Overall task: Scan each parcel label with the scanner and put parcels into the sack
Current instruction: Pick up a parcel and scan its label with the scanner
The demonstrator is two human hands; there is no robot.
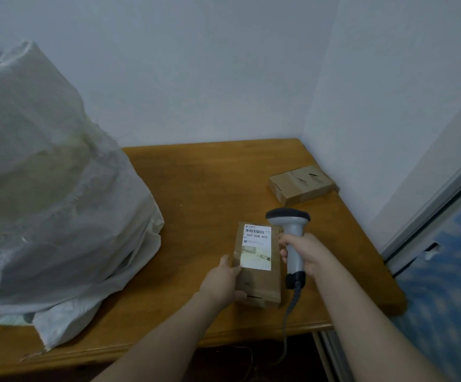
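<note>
On the wooden bench (196, 188), near its front edge, the left hand (223, 279) grips a brown parcel (262, 285) by its left side, with the white label (256, 250) facing up. A bright patch of light lies on the lower part of the label. The right hand (310, 255) is wrapped around the handle of a grey scanner (291, 224). The scanner stands upright just beside the right edge of the parcel. Its cable (289, 312) hangs over the bench edge. A second parcel (303, 184) lies flat near the wall corner, well apart. The big white sack (44, 175) stands on the left part of the bench.
</note>
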